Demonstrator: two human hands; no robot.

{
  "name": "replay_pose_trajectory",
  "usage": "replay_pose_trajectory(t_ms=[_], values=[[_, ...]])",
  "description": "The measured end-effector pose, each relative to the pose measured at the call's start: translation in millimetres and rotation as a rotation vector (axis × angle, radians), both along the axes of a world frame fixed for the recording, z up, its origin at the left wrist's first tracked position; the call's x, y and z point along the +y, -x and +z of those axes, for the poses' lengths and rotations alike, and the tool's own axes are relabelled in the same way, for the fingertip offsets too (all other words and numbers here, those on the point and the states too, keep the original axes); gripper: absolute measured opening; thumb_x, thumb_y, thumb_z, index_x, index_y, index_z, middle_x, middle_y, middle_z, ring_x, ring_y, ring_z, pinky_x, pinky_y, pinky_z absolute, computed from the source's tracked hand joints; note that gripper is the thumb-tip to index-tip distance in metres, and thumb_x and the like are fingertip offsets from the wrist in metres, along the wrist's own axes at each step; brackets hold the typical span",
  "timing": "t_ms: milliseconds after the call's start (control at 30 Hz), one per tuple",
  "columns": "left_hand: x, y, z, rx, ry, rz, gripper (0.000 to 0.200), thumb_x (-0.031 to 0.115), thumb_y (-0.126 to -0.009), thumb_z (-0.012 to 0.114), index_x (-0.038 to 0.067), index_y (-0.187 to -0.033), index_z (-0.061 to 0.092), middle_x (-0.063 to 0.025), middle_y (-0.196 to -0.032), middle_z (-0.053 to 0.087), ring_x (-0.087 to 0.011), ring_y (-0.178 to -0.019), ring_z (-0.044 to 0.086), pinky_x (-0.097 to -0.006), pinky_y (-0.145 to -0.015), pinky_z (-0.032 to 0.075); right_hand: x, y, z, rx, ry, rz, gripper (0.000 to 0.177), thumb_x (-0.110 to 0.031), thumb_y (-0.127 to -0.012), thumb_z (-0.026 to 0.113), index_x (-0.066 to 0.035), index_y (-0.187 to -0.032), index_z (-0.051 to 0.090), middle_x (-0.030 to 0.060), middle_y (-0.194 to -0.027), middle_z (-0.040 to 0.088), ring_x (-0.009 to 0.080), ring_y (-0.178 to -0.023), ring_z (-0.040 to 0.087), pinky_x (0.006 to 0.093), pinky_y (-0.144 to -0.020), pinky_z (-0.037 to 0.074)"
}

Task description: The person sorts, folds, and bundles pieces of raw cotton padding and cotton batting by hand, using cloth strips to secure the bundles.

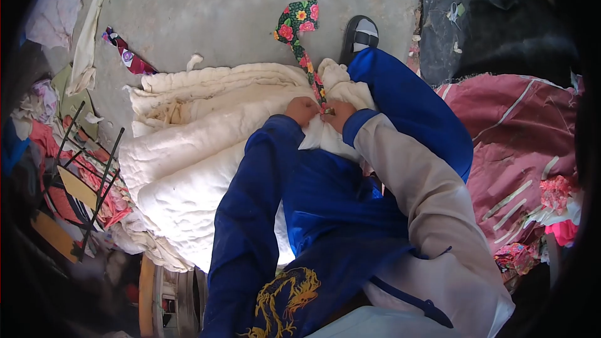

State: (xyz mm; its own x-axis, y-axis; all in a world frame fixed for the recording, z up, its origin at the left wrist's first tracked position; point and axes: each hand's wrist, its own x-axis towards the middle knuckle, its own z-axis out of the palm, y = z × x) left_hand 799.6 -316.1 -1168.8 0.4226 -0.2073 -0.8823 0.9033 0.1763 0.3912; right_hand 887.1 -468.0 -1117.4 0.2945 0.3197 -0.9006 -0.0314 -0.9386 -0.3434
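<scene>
A thick white quilted batting (213, 109), folded in layers, lies across the floor and is gathered into a narrow bunch at its right end. A black floral cloth strip (305, 56) with red and yellow flowers runs over that bunch, its wide end on the floor beyond. My right hand (340, 114) is closed on the strip at a small knot or twist. Close by on the other side, my left hand (302, 111) is curled shut against the white bunch. What its fingers hold is hidden.
A dark red patterned cloth strip (129, 54) lies on the concrete floor (238, 19). Left are thin black metal rods (103, 194) among cloth scraps. A maroon cloth (513, 144) and black sheeting (494, 25) spread at right. My sandalled foot (361, 34) is beyond the bunch.
</scene>
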Motion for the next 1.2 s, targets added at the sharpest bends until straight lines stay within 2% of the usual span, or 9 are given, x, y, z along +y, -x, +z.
replay_pose_trajectory(t_ms=[67, 167, 400, 500, 600, 733, 1033, 1133, 1200], values=[[-3.6, -3.8, -3.5, -0.071, -0.164, -0.081, 0.02, 0.021, -0.077, 0.067, 0.002, -0.079, 0.068, -0.0096, -0.066, 0.065, -0.0207, -0.055, 0.061, -0.0358, -0.054, 0.049, 0.0, -1.4, 2.0, -0.078, 0.029, -0.209, 0.026, -0.023, -0.075, 0.07, -0.007, -0.094, 0.063, 0.0183, -0.083, 0.066, 0.0345, -0.083, 0.064, 0.0396, -0.074, 0.05], [-19.6, 8.3, -30.2, -0.279, -0.444, -0.129, 0.022, 0.024, -0.074, 0.066, 0.004, -0.08, 0.07, -0.0149, -0.072, 0.067, -0.0289, -0.067, 0.065, -0.0401, -0.066, 0.051, -3.2, 0.9, -5.3, -0.16, 0.148, -0.058, 0.024, -0.019, -0.075, 0.069, -0.007, -0.093, 0.061, 0.0192, -0.081, 0.065, 0.0353, -0.081, 0.064, 0.0413, -0.072, 0.05], [-18.2, 7.2, -25.8, -0.057, -0.535, -0.27, 0.022, 0.024, -0.075, 0.062, 0.004, -0.081, 0.07, -0.0183, -0.083, 0.067, -0.0346, -0.082, 0.065, -0.0425, -0.079, 0.05, -25.5, 40.0, 19.3, -0.038, 0.288, 0.293, 0.015, -0.015, -0.075, 0.06, -0.006, -0.087, 0.062, 0.0202, -0.084, 0.065, 0.0377, -0.084, 0.063, 0.0427, -0.078, 0.048], [-21.5, 6.4, -48.2, -0.078, -0.607, -0.257, 0.027, 0.029, -0.077, 0.062, 0.003, -0.079, 0.07, -0.0203, -0.084, 0.067, -0.0352, -0.083, 0.064, -0.0439, -0.079, 0.049, -28.2, 14.0, 4.1, -0.003, 0.066, 0.304, 0.009, -0.012, -0.076, 0.059, -0.005, -0.078, 0.065, 0.0177, -0.078, 0.065, 0.0314, -0.077, 0.065, 0.0398, -0.073, 0.049], [-2.1, 0.7, -21.4, -0.03, -0.466, -0.197, 0.027, 0.029, -0.077, 0.062, 0.003, -0.077, 0.07, -0.0199, -0.081, 0.067, -0.0354, -0.081, 0.064, -0.0446, -0.077, 0.049, -35.1, 12.3, -18.9, 0.168, -0.03, -0.217, 0.02, -0.014, -0.072, 0.066, -0.004, -0.089, 0.068, 0.0148, -0.081, 0.067, 0.0244, -0.076, 0.065, 0.0338, -0.073, 0.05], [-1.5, 4.7, -3.5, -0.077, -0.405, -0.242, 0.027, 0.029, -0.077, 0.063, 0.003, -0.072, 0.069, -0.0184, -0.07, 0.065, -0.0306, -0.066, 0.064, -0.0412, -0.067, 0.049, -12.2, -11.1, -8.7, 0.649, 0.081, -0.871, 0.012, -0.013, -0.074, 0.069, -0.004, -0.079, 0.063, 0.0016, -0.058, 0.054, 0.0115, -0.049, 0.049, 0.0277, -0.042, 0.034], [5.8, -14.3, 22.6, 0.257, 0.199, -0.046, 0.026, 0.025, -0.08, 0.063, 0.002, -0.068, 0.066, -0.0059, -0.053, 0.054, -0.0149, -0.041, 0.048, -0.0304, -0.037, 0.034, -32.7, 12.0, -11.3, 0.873, 0.022, -1.341, 0.02, -0.022, -0.088, 0.055, -0.007, -0.099, 0.062, -0.0009, -0.07, 0.054, 0.0097, -0.045, 0.04, 0.0257, -0.037, 0.022], [6.1, -16.7, 18.5, 0.315, 0.26, -0.024, 0.022, 0.022, -0.079, 0.062, 0.003, -0.068, 0.062, -0.0045, -0.054, 0.053, -0.0143, -0.039, 0.044, -0.0298, -0.037, 0.032, -42.6, 9.7, -12.5, 1.02, -0.282, -1.164, 0.026, -0.017, -0.086, 0.056, -0.006, -0.109, 0.062, -0.0004, -0.069, 0.057, 0.0102, -0.048, 0.047, 0.0268, -0.039, 0.03], [0.6, -8.7, 2.1, 0.329, 0.298, -0.101, 0.021, 0.02, -0.079, 0.061, 0.004, -0.066, 0.059, -0.0033, -0.054, 0.051, -0.0134, -0.038, 0.041, -0.0297, -0.037, 0.031, -41.8, 1.8, -11.6, 0.88, -0.132, -0.907, 0.03, -0.014, -0.085, 0.058, -0.007, -0.114, 0.062, 0.0008, -0.067, 0.059, 0.0111, -0.052, 0.052, 0.0283, -0.043, 0.036]])
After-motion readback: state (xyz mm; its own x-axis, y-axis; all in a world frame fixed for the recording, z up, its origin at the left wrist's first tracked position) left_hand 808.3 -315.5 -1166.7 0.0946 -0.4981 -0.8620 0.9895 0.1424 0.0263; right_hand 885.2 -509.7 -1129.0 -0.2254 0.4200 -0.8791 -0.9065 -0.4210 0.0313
